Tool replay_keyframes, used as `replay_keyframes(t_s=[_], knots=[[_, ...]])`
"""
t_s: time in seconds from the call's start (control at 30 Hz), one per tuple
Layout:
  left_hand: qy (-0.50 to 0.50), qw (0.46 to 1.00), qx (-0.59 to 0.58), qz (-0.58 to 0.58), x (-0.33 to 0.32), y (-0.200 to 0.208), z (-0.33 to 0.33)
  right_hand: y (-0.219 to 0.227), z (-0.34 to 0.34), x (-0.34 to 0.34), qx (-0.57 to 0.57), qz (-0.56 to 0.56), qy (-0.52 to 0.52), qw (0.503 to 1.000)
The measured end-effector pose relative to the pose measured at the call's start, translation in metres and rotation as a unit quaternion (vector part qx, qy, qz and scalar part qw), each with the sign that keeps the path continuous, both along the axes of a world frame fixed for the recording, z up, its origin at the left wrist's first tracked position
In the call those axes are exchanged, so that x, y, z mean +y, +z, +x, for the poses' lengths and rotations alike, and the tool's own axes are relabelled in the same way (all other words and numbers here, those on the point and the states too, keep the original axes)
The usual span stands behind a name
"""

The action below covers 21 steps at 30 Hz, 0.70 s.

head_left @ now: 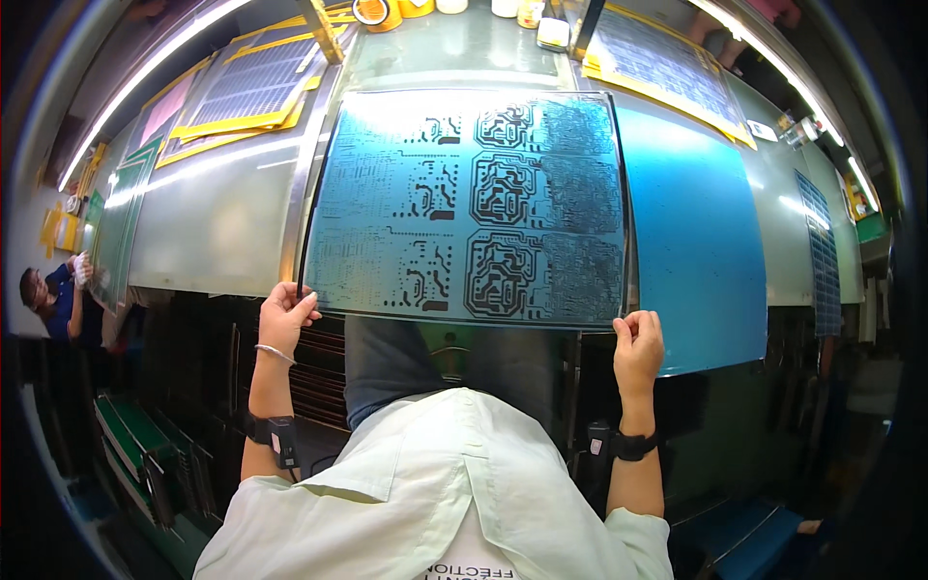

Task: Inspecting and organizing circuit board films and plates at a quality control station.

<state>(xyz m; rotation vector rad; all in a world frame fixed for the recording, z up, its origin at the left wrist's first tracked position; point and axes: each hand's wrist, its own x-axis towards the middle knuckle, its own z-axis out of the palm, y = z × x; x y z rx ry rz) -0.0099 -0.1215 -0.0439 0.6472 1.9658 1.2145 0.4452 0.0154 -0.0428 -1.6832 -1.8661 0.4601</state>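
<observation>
A wide blue circuit board panel (pixel 387 246) with dark trace patterns spans the space in front of me, its near edge reaching over the table's front. My left hand (pixel 287 314) pinches its near left corner between thumb and fingers. At the near right corner, my right hand (pixel 638 340) grips the panel the same way. To the right lies a plain blue sheet (pixel 691 232), close beside the panel and jutting past the table edge. What lies directly beneath the panel is hidden.
Yellow-edged patterned films (pixel 246 97) are stacked at the far left, and similar films (pixel 667 72) at the far right. Tape rolls (pixel 377 14) and a small jar (pixel 553 34) stand at the back. Another person (pixel 60 300) works at the far left. Racked green panels (pixel 135 445) stand below left.
</observation>
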Motion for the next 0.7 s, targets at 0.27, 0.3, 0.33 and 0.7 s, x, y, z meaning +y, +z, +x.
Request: replay_keyframes(t_s=[0.27, 0.3, 0.33, 0.7], knots=[[-0.026, 0.908, 0.399, 0.126, 0.004, -0.003, 0.011, -0.008, 0.001, 0.0, -0.032, 0.029, 0.028, 0.999], [-0.018, 0.894, 0.427, 0.132, 0.004, -0.011, 0.009, -0.009, 0.004, -0.002, -0.019, 0.044, 0.032, 0.998], [-0.013, 0.896, 0.426, 0.127, 0.003, -0.008, 0.012, -0.013, 0.008, -0.001, -0.025, 0.044, 0.036, 0.998], [0.048, 0.888, 0.451, 0.083, -0.016, -0.024, 0.02, -0.001, 0.001, 0.0, -0.041, 0.001, 0.033, 0.999]])
